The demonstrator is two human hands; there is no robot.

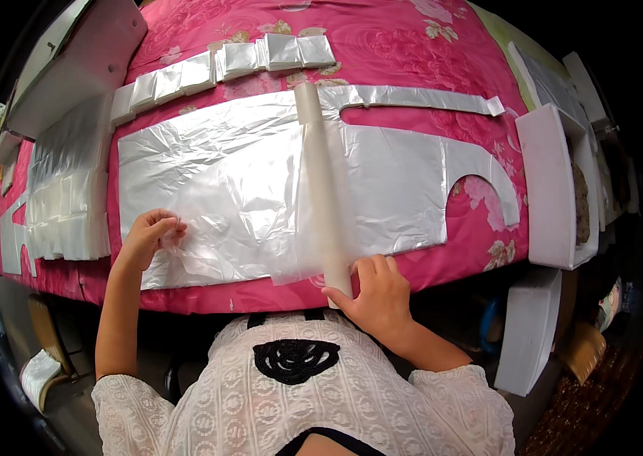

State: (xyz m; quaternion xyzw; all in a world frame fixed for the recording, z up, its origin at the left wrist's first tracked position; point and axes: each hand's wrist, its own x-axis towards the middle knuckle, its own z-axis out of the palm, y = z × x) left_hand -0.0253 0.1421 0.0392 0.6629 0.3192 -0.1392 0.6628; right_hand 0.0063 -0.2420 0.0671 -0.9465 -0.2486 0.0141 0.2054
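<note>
A wide stack of thin silvery-white plastic sheets (390, 175) lies flat in front of me, with curved cut-outs and strap-like strips at its right end. Across it, from far to near, rests a long pale bar (320, 175), slightly smeared by motion. My right hand (380, 292) is closed round the bar's near end, thumb on top. At the stack's near left, my left hand (150, 232) pinches the crumpled edge of a thin clear plastic film (219, 235). This film spreads over the sheets toward the bar, and its edge shows beside it.
A pink flowered cloth (412, 45) covers the table. Folded silvery plastic packets (238, 59) form a row at the back. Clear plastic bundles (71, 213) are piled at the left, beside a white foam panel (82, 61). A white foam box (549, 182) stands at the right edge.
</note>
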